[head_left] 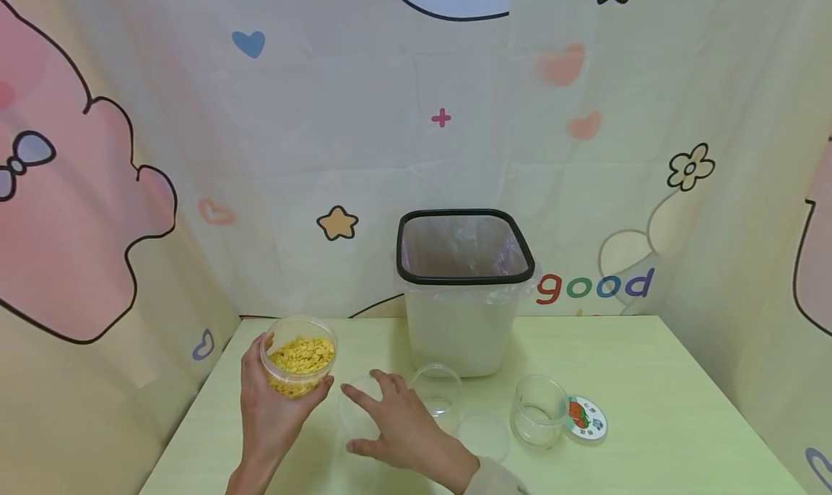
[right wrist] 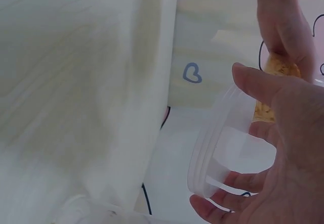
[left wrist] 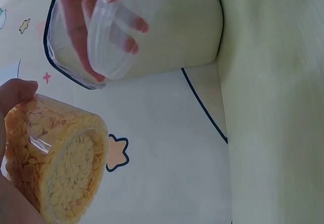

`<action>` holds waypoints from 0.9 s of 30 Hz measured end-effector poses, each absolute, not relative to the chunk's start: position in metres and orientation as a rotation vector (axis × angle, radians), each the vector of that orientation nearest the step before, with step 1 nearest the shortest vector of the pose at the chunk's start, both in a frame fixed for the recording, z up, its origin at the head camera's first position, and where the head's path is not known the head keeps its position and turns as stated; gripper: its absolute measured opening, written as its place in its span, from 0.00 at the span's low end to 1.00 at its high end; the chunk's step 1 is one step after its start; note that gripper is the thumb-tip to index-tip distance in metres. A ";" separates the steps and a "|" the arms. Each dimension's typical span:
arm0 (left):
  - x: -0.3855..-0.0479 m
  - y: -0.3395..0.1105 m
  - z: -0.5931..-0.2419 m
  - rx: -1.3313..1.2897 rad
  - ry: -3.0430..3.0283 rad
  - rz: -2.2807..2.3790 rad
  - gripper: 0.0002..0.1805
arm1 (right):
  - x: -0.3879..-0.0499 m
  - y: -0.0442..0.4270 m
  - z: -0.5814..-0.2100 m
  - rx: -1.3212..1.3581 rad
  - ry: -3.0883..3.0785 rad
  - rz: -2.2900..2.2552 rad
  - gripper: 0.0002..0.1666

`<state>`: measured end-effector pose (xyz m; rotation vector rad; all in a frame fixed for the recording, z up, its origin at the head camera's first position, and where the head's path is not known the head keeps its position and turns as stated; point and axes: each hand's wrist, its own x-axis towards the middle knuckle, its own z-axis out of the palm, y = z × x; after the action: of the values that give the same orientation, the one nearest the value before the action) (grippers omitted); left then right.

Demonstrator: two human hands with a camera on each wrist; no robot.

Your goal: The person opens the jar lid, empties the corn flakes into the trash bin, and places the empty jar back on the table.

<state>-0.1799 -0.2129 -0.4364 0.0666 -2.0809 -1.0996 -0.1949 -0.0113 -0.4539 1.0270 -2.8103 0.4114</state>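
Note:
Tilted above the left of the table, a clear round plastic jar (head_left: pixel 286 385) holds yellow flakes (head_left: pixel 304 354). My left hand (head_left: pixel 269 412) grips it, with the thumb on one side and fingers on the other. In the left wrist view, flakes (left wrist: pixel 71 178) show through the jar's base. My right hand (head_left: pixel 409 430) is to the right of the jar, gripping a translucent round lid (right wrist: pixel 202 148) by its rim between thumb and fingers. The lid is apart from the jar, whose mouth is uncovered.
A white bin (head_left: pixel 461 329) with a black rim and plastic liner stands at the back. Clear containers (head_left: pixel 538 412) are on the table, one partly behind my right hand. A translucent lid (head_left: pixel 484 437) and a printed round lid (head_left: pixel 587 418) lie nearby.

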 end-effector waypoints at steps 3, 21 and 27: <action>-0.179 -0.213 -0.437 0.068 -2.077 -1.093 0.62 | -0.196 -0.015 -0.461 1.019 -2.829 0.400 0.46; -0.178 -0.212 -0.438 0.084 -2.109 -1.106 0.62 | -0.206 -0.021 -0.484 1.011 -2.944 0.543 0.45; -0.178 -0.211 -0.438 0.076 -2.117 -1.117 0.62 | -0.209 -0.021 -0.490 0.997 -2.958 0.556 0.45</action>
<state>-0.1776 -0.2111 -0.4378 0.0763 -2.1175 -1.1170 -0.2094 -0.0211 -0.4896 0.9966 -2.9576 0.5560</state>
